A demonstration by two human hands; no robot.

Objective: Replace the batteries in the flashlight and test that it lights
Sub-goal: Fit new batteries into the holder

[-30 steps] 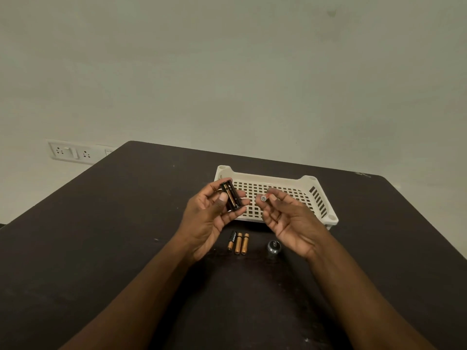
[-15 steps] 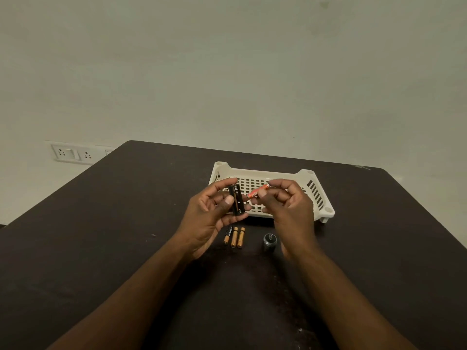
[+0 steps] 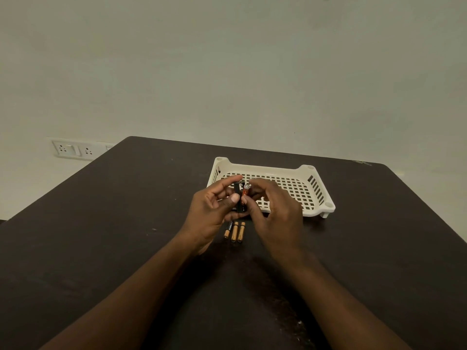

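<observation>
Black battery holder point(image 3: 237, 195) upright above the dark table point(image 3: 101, 223), gripped by left hand point(image 3: 212, 210), thumb across its front. Orange battery point(image 3: 245, 192), half a second ago angled out to the right, now stands against holder's right side, pinched by right hand point(image 3: 275, 213); seated or only touching, hard to say. Hands have closed together. Three batteries point(image 3: 235, 231) lie below. Small dark cap seen earlier now hidden behind right hand. White basket point(image 3: 313, 183) behind.
</observation>
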